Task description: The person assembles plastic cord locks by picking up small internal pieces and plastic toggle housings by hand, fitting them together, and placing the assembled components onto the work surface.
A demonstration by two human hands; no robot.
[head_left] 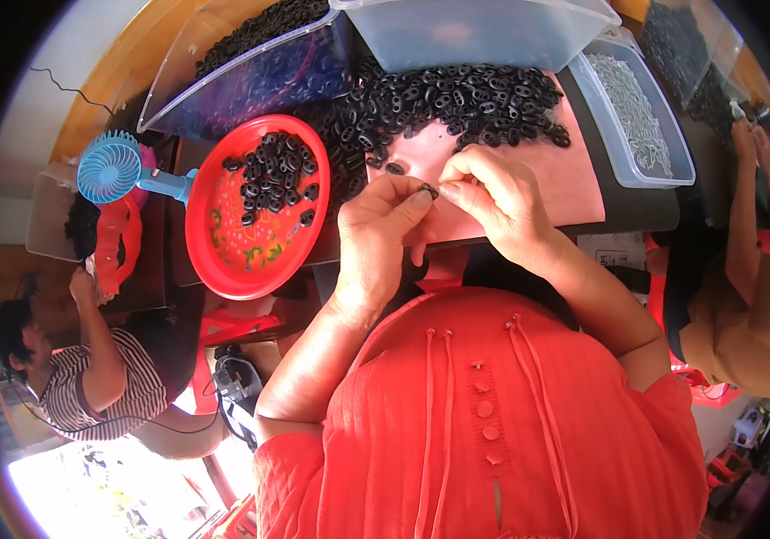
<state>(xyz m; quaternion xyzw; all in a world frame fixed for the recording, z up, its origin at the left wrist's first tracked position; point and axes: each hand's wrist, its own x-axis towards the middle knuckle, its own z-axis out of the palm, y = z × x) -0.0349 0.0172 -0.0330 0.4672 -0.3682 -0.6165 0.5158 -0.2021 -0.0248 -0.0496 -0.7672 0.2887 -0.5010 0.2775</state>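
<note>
My left hand (pixel 374 229) is closed, pinching a small black two-holed plastic piece (pixel 429 189) between thumb and finger. Close against it, my right hand (pixel 500 202) is also closed, its thumb and forefinger pressed together at the piece's right end. Whatever those right fingertips hold is too small or hidden to make out. One loose black piece (pixel 394 168) lies just beyond my left fingers on a pink sheet (pixel 573 193). Behind both hands spreads a heap of similar black oval pieces (pixel 484 94).
To the left, a red plate (pixel 255 269) holds several black pieces, beside a blue handheld fan (pixel 111 168). Clear bins (pixel 492 31) stand at the back; a clear tub (pixel 677 171) of small silvery parts is at right. Co-workers sit at left (pixel 102 373) and right (pixel 744 314).
</note>
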